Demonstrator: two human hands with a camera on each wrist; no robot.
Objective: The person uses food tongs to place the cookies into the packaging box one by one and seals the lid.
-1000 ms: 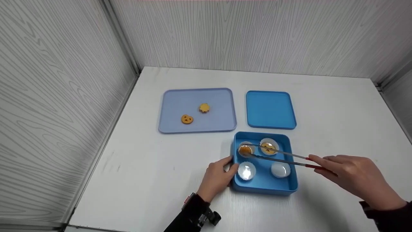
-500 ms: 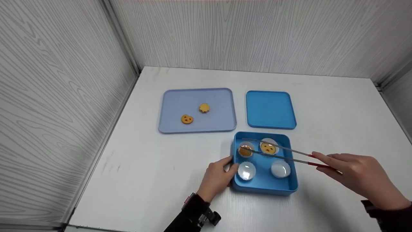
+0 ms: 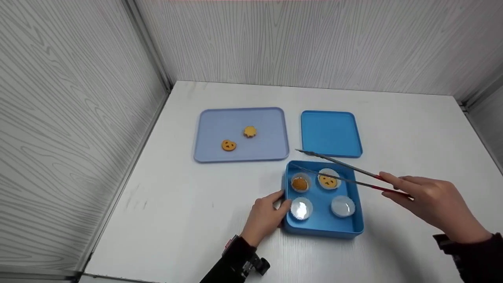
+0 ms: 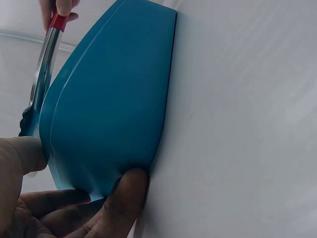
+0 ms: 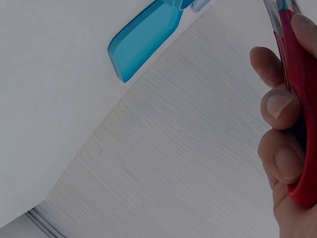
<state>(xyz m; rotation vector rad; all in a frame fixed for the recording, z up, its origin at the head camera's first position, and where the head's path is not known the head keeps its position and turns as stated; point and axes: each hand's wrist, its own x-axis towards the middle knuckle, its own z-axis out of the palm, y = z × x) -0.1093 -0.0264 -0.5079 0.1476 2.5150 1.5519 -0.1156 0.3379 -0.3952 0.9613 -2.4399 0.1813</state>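
My left hand (image 3: 264, 217) grips the left wall of a blue box (image 3: 322, 232), thumb at the rim and fingers along the outside. The left wrist view shows the box wall (image 4: 109, 99) up close. My right hand (image 3: 434, 206) holds metal tongs (image 3: 338, 161) by their red handle (image 5: 302, 99). The tong arms are spread with nothing between them, above the box's back edge. Inside the box, a round brown cookie (image 3: 300, 184) sits in the back-left paper cup, and a cookie with holes (image 3: 328, 181) in the back-right cup. The front-left cup (image 3: 301, 208) and front-right cup (image 3: 343, 206) hold no cookie.
A lavender tray (image 3: 212, 122) lies back left, bearing a cookie with holes (image 3: 228, 145) and a scalloped cookie (image 3: 250, 131). To its right lies a flat blue lid (image 3: 330, 131). Grey wood-grain walls (image 3: 298, 47) enclose the white table (image 3: 169, 220) behind and at the sides.
The tongs have opened wider, leaving the brown cookie in the back-left cup. They have risen and moved back, one tip now near the lid. The left hand and box stay put.
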